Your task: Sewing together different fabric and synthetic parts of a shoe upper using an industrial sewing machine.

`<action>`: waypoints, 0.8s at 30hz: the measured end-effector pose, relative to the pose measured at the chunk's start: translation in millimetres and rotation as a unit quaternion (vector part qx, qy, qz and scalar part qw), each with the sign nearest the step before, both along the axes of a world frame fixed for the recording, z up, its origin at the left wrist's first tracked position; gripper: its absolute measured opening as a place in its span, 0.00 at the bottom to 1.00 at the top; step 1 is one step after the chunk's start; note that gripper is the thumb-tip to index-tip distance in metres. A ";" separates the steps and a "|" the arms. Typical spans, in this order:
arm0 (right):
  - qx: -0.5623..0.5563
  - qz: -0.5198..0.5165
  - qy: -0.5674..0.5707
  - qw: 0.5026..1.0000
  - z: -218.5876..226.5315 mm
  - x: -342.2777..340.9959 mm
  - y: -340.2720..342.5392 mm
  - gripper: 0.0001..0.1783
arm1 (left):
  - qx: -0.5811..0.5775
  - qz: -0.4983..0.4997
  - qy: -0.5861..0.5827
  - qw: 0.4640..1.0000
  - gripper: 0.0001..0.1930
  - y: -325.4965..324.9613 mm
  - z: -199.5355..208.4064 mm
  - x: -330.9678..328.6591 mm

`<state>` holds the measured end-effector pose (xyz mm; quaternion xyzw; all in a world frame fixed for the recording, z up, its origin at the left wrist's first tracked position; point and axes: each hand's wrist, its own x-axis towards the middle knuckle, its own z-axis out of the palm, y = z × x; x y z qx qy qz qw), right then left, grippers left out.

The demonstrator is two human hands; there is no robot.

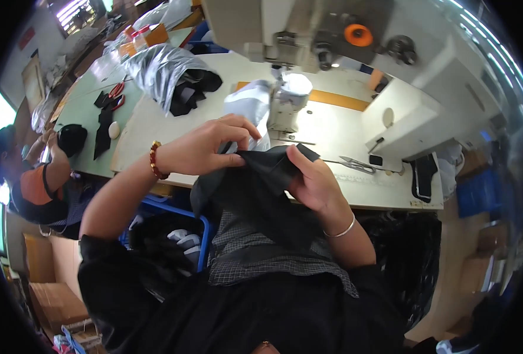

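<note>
A piece of black fabric [267, 189] is stretched between my two hands, hanging down over my lap in front of the sewing machine. My left hand [217, 144] pinches its upper left edge between thumb and fingers. The right hand [317, 183] grips its upper right side, thumb on top and fingers partly hidden behind the cloth. Just beyond the fabric stands the machine's sewing post [286, 112], with a white-and-grey piece of material [251, 103] lying against its left side. Scissors [359, 165] rest on the white table right of my right hand.
The sewing machine's head [332, 35] overhangs the table. A silvery plastic bag [161, 74] holding black pieces lies at the far left, near red-handled scissors [117, 91]. A blue basket [204, 236] stands below my left arm. Another person [34, 177] sits at the left.
</note>
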<state>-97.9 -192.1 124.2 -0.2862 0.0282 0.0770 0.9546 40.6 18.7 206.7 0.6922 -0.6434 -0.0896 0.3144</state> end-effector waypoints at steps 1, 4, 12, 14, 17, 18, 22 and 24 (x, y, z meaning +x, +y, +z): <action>-0.086 -0.036 -0.066 0.993 3.6 -14.8 -12.1 0.17 | 0.008 -0.012 -0.006 1.000 0.09 -10.6 7.4 -7.1; -0.165 -0.148 -0.074 0.972 8.3 -52.9 -44.8 0.16 | 0.208 0.006 0.197 0.958 0.09 -47.9 15.6 -36.5; -0.332 -0.300 0.001 0.894 12.2 -172.8 -120.7 0.14 | 0.192 -0.152 0.396 0.885 0.12 -177.0 -18.3 -128.6; -0.342 -0.355 -0.002 0.870 9.2 -192.2 -129.1 0.13 | 0.254 -0.128 0.494 0.822 0.18 -208.9 -29.0 -154.2; -0.370 -0.424 -0.012 0.827 7.5 -222.7 -147.0 0.14 | 0.234 -0.192 0.578 0.758 0.19 -245.3 -41.4 -185.8; -0.391 -0.437 -0.015 0.810 7.9 -234.6 -153.9 0.14 | 0.252 -0.170 0.580 0.756 0.17 -256.6 -43.5 -193.9; -0.403 -0.510 0.037 0.759 11.1 -281.1 -171.7 0.16 | 0.213 -0.216 0.534 0.789 0.13 -295.9 -44.4 -222.2; -0.398 -0.511 0.067 0.759 17.4 -305.9 -177.5 0.16 | 0.185 -0.215 0.511 0.811 0.14 -310.9 -41.2 -234.2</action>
